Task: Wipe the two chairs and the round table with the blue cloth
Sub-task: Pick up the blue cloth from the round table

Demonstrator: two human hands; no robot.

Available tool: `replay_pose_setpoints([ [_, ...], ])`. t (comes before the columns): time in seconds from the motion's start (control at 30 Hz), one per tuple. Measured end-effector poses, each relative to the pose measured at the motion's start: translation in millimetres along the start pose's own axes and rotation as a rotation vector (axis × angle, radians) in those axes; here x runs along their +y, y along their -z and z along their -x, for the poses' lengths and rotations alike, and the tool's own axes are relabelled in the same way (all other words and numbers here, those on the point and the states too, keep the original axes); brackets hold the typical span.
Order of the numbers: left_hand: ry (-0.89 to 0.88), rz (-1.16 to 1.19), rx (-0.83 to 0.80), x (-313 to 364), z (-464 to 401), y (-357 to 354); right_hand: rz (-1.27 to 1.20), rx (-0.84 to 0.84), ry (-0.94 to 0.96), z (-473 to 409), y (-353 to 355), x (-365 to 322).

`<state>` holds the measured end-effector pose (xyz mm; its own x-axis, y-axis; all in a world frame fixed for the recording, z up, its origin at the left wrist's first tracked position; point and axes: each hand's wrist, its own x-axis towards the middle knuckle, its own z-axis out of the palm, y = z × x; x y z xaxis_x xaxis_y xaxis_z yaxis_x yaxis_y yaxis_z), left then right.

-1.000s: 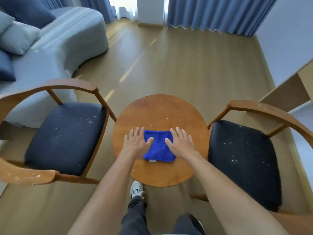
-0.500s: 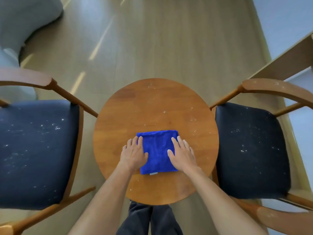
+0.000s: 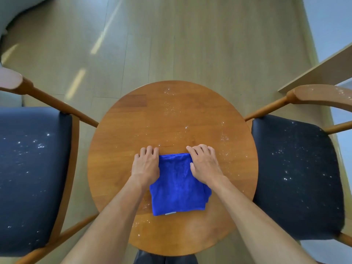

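1. The cloth (image 3: 178, 184) lies folded flat on the round bench (image 3: 171, 115), in its near half, a little right of centre.
2. The cloth is roughly square, so it has no clear long axis. Its far edge runs left to right, and a small tag shows at its near edge, which points toward the person.
3. The left hand (image 3: 146, 164) rests on the far left corner of the cloth. Its fingers are curled down over the far edge onto the wood, and it seems to be gripping that corner.
4. The right hand (image 3: 204, 164) rests on the far right corner in the same way, with the fingers bent over the edge and the thumb on the cloth.
5. Whether either hand has cloth pinched under the fingers cannot be told for sure, because the fingertips hide the edge.
6. Both hands sit at the far edge of the cloth, so the cloth lies back from them, toward the person. Neither hand is nearer to it.
7. White specks lie on the far and right parts of the bench, just beyond the fingers. More lie on the left chair (image 3: 32, 168) and the right chair (image 3: 297, 178).
8. Judged from these specks, no wiping is done yet. A push away from the person would carry the cloth into the mess.
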<state>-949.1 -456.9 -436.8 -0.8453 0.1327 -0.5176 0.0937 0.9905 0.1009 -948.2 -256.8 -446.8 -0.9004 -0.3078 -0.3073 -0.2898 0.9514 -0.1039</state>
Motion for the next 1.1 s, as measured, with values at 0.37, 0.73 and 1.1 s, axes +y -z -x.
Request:
replay_pose_setpoints([
  [0.37,-0.123,0.042,0.160,-3,3,4,-0.070,0.127,0.015,4,2,3],
  [0.73,-0.545,0.007,0.373,-2,110,-60,-0.022,0.204,0.200,137,-28,-13],
  [1.1,-0.230,0.305,0.404,-26,115,-44,-0.075,-0.067,0.473,84,-23,-31],
])
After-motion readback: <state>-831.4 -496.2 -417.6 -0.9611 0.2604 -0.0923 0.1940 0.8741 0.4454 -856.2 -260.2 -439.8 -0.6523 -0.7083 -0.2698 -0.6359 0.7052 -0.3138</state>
